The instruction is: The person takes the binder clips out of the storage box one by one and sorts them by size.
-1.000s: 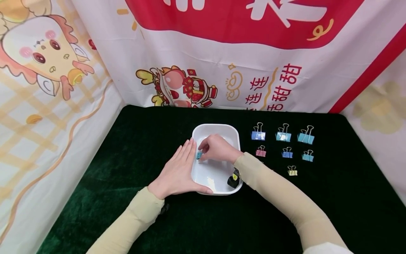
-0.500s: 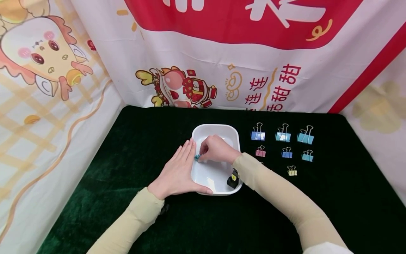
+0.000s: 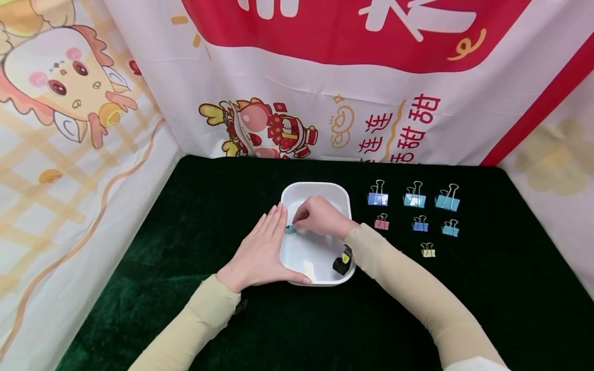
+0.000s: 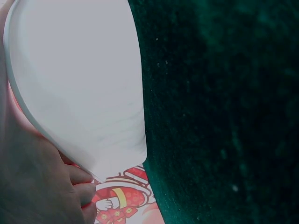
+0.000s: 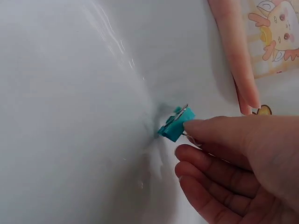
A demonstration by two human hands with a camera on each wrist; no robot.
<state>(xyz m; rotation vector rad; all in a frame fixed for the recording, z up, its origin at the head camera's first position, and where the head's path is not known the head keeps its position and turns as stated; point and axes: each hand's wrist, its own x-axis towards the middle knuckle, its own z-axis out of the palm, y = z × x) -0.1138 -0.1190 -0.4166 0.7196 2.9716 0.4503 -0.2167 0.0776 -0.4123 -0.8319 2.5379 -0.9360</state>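
Observation:
Inside the white basin (image 3: 312,263), a small teal binder clip (image 5: 175,125) lies tilted by the inner left wall. My right hand (image 3: 319,215) reaches down into the basin and pinches this clip; the thumb shows on its near side in the right wrist view, and the index finger is mostly hidden. The other fingers curl loosely below. My left hand (image 3: 257,252) steadies the basin from outside, its straight fingers along the left wall and its thumb stretched along the near rim. In the left wrist view the basin's outer wall (image 4: 79,84) fills much of the picture.
Several binder clips stand in rows right of the basin: large ones such as a blue clip (image 3: 378,199) at the back, smaller ones like a pink clip (image 3: 382,224) in front, and a yellow clip (image 3: 428,253) nearest. A dark green cloth (image 3: 325,330) covers the table.
The teal clip has tipped flatter against the basin's left wall, and the right fingers have shifted slightly with it. The left hand keeps its place.

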